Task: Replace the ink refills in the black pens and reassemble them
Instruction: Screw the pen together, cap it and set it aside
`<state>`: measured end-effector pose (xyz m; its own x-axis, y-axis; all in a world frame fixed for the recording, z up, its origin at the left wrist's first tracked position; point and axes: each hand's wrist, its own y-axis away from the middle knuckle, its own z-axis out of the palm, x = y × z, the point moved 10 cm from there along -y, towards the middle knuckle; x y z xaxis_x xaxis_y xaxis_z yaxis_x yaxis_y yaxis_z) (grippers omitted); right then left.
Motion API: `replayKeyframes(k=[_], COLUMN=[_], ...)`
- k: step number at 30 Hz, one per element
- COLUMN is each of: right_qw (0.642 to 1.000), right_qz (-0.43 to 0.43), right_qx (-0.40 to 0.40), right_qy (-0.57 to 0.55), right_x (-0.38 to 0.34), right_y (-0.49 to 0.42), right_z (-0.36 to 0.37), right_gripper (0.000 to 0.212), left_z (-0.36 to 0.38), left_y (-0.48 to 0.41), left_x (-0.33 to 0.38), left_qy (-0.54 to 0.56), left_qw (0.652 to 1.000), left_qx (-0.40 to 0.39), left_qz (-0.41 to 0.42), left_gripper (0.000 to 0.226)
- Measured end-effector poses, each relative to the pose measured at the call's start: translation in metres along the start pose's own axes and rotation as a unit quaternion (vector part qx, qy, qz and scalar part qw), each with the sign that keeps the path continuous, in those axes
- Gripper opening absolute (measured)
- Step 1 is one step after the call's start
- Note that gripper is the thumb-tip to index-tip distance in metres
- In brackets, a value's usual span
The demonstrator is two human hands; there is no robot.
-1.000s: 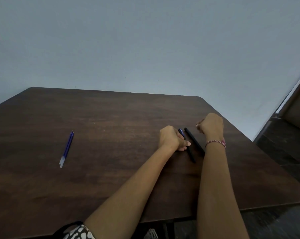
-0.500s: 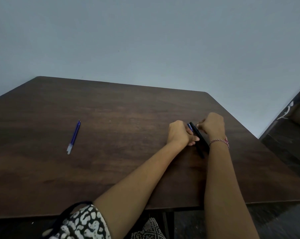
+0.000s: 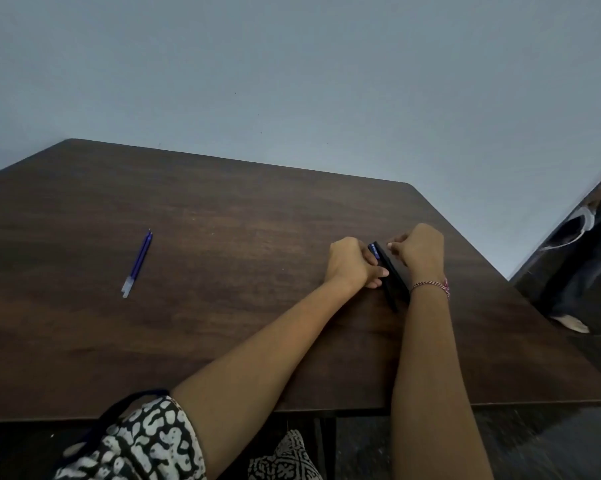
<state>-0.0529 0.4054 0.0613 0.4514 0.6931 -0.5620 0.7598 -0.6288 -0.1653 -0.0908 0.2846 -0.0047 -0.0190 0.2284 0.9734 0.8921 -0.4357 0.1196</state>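
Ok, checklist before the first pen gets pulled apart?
1. The black pens lie on the table: ok.
2. The left hand grips them: ok.
3. The right hand has a pen end pinched: cannot tell.
4. The blue refills lie ready at the far left: ok.
5. Any barrel opened: cannot tell.

Both arms outstretched; left hand [image 3: 349, 266] grips black pens [image 3: 392, 277]; right hand [image 3: 420, 252] curled just beside.
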Motion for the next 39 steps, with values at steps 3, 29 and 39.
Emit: replayKeyframes(k=[3,29,39], right_qw=[1.000,0.981,0.971], right_qz=[-0.003,-0.068,-0.093], right_qx=[0.007,0.146,0.156], right_qy=[0.022,-0.109,-0.155], right_x=[0.004,-0.006,-0.012], right_y=[-0.008,0.030,0.029], right_z=[0.002,-0.017,-0.016], right_gripper=[0.019,0.018,0.018], left_z=[-0.001,-0.014,-0.018], left_y=[0.000,0.010,0.017], left_x=[0.000,0.011,0.018], left_qy=[0.002,-0.081,-0.151], left_qw=[1.000,0.992,0.976], left_qx=[0.005,0.031,0.131], left_qz=[0.008,0.089,0.086], left_gripper=[0.022,0.008,0.009])
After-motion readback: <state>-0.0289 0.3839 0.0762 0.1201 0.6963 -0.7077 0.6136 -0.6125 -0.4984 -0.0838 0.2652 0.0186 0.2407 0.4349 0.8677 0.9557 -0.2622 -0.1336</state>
